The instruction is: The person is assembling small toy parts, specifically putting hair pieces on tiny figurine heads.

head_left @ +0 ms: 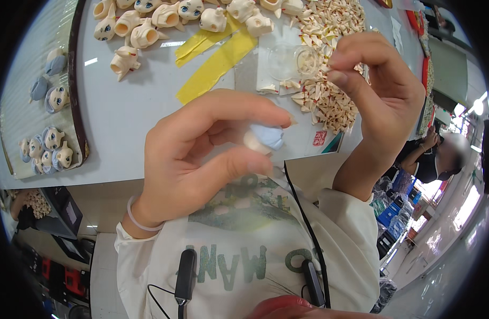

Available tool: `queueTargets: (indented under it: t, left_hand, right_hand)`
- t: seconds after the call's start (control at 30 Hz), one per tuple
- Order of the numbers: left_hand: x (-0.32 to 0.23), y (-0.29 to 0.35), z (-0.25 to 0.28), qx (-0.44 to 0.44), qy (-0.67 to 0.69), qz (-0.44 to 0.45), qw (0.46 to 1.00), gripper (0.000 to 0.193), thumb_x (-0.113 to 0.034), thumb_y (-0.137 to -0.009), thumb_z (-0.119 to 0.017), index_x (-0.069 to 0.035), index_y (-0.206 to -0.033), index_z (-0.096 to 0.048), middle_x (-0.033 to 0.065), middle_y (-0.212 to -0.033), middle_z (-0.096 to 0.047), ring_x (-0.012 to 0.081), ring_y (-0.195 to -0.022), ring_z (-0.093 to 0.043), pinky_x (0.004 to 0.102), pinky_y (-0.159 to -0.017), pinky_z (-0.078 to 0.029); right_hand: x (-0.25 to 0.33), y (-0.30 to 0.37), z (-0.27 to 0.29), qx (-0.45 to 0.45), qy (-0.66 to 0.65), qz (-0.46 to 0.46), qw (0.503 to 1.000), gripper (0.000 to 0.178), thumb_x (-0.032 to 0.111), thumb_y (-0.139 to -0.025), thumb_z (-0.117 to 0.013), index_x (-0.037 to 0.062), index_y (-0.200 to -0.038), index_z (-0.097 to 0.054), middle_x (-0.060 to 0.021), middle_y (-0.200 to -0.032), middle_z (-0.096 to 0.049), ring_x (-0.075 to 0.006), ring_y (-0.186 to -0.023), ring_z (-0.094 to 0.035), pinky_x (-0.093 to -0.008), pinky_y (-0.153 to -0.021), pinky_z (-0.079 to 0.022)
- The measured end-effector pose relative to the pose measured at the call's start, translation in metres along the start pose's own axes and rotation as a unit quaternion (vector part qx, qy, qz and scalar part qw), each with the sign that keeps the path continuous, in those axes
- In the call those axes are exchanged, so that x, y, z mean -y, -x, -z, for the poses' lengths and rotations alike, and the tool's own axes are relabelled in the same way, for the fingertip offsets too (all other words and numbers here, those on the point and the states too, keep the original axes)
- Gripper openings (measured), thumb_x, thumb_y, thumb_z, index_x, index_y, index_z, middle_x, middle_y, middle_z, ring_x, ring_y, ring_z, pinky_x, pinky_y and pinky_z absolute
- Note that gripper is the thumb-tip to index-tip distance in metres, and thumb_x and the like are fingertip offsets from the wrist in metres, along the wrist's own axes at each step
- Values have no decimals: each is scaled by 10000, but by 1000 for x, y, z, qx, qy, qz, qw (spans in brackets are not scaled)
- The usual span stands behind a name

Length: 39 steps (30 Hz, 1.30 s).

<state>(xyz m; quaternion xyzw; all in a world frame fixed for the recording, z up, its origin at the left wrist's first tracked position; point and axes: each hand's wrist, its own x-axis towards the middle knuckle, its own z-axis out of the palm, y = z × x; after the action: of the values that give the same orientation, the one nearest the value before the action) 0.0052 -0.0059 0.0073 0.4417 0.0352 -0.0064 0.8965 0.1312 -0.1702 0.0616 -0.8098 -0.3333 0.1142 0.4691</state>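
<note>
Over the surface (122,125), the left hand (172,146) pinches a blue-and-cream piece (266,137). The right hand (388,80) is half-curled, its hold unclear.

Two yellow tape strips (218,68) lie slantwise on the bench (109,114); red square mark (319,139) near its front edge. Far right: another person (428,169) in a dark top, blue crates (389,213) below, bright ceiling light (477,107). Dark box (62,212) at lower left.

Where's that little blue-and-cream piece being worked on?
In the head view, the blue-and-cream piece is near the centre, between the thumb and fingers of the left hand, lower and further left than the right hand.
</note>
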Motion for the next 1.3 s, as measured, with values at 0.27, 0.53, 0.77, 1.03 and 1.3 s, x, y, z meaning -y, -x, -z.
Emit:
queueTargets:
  t: [0.27,0.53,0.77,1.03,1.3]
  left_hand:
    - [0,-3,3,0,-22,-25,999,361,-132,-732,-663,49,-1004,-508,194,-962,-554,219,-801,-581,283,-687,-489]
    - [6,-4,4,-5,-26,-75,997,426,-146,-674,-723,25,-993,-498,165,-956,-534,195,-773,-565,271,-676,-485]
    - [-5,-3,3,-38,91,25,995,469,-281,-748,-660,7,-1047,-444,174,-993,-521,193,-769,-568,248,-633,-487]
    - [-4,-4,8,-22,71,21,997,466,-293,-799,-605,-1,-1111,-419,182,-1018,-511,195,-764,-572,224,-601,-482]
    - [-8,-1,5,-36,62,22,997,527,-330,-729,-678,-12,-1079,-446,160,-1013,-507,193,-829,-550,245,-660,-472]
  right_hand:
    - [30,-17,-23,28,258,44,965,162,-98,-573,-611,-12,-703,-569,-66,-750,-554,-155,-725,-520,-234,-667,-394]
    - [32,-15,-25,17,274,54,960,149,-93,-578,-615,-16,-695,-564,-67,-734,-554,-157,-713,-520,-231,-647,-392]
    - [22,4,-4,-31,110,112,987,141,-65,-635,-629,-36,-759,-569,-115,-786,-534,-156,-740,-500,-235,-634,-382]
    - [15,28,-35,-57,-113,88,988,156,8,-647,-661,-19,-753,-550,-125,-766,-492,-135,-673,-454,-208,-613,-347]
    - [15,32,-54,-68,-156,66,983,186,36,-653,-702,12,-753,-548,-93,-771,-498,-124,-684,-451,-205,-619,-350]
